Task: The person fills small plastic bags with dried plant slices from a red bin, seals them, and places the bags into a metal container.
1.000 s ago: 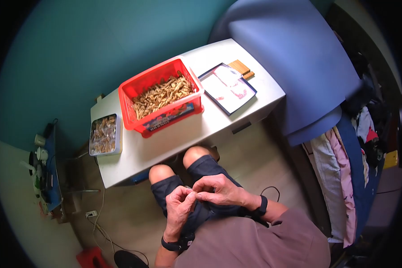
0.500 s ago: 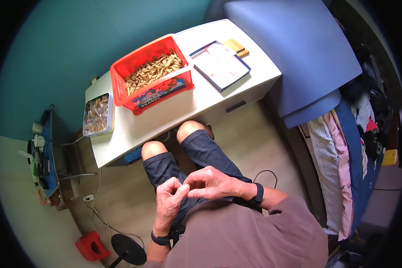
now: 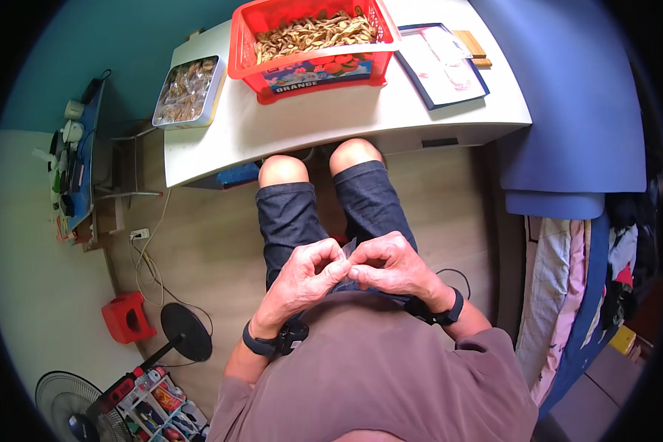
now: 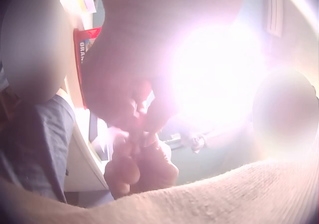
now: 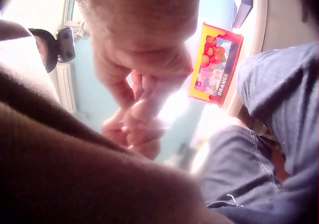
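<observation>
Above my lap, my left hand [image 3: 308,277] and right hand [image 3: 395,267] meet fingertip to fingertip in the head view. Thumb and forefinger of each pinch a small piece of clear plastic film [image 3: 351,248], which looks like a small bag; its lower part is mostly hidden by the hands. In the right wrist view, the fingertips of both hands close in on each other. Strong glare washes out part of the left wrist view. On the table, a red basket [image 3: 324,77] labelled ORANGE holds many dried brown slices [image 3: 313,35].
Left of the basket, a tin [image 3: 212,92] holds several clear packets [image 3: 186,88]. A shallow dark-rimmed tray [image 3: 449,102] with white sheets lies to its right, beside wooden blocks [image 3: 473,50]. The white table [image 3: 272,132] stands over my knees. A fan [image 3: 77,405] is at lower left.
The head view has swung, so table and basket sit higher and the fan shows. Both hands stay together, and the clear film now shows between the fingertips.
</observation>
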The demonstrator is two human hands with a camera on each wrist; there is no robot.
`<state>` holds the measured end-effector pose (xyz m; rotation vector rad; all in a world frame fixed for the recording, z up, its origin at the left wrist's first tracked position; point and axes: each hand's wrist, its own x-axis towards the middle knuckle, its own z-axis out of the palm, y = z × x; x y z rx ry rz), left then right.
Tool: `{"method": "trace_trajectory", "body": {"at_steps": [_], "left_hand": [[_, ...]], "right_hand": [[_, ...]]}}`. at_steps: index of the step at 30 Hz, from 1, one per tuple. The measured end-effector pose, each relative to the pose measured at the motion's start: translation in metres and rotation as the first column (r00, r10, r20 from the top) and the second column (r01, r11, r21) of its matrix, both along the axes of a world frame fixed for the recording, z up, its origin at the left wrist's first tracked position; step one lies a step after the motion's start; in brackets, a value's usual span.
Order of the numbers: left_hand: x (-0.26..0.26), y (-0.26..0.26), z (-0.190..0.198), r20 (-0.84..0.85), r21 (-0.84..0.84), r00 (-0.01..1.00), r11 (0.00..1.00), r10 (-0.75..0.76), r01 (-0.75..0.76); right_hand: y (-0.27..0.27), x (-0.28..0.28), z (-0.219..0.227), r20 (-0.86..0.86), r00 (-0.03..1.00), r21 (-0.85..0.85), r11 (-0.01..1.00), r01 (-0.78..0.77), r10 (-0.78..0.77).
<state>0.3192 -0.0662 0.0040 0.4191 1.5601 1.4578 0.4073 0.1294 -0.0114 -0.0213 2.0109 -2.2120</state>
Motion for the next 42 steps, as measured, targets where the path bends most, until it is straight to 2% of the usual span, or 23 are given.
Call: {"method": "trace_trajectory", "body": {"at_steps": [7, 18, 42], "left_hand": [[-0.006, -0.001, 0.005, 0.111, 0.021, 0.994, 1.000, -0.011, 0.009], [-0.013, 0.000, 0.005, 0.214, 0.084, 0.976, 0.996, -0.043, 0.026], [-0.007, 0.000, 0.013, 0.220, 0.067, 0.975, 0.997, -0.038, 0.024]], "right_hand": [[0.003, -0.004, -0.002, 0.048, 0.999, -0.034, 0.999, -0.017, 0.019], [0.009, -0.007, -0.001, 0.006, 0.999, -0.008, 0.999, -0.040, 0.040], [0.006, 0.000, 0.006, 0.004, 0.999, 0.016, 0.999, -0.041, 0.041]]}}
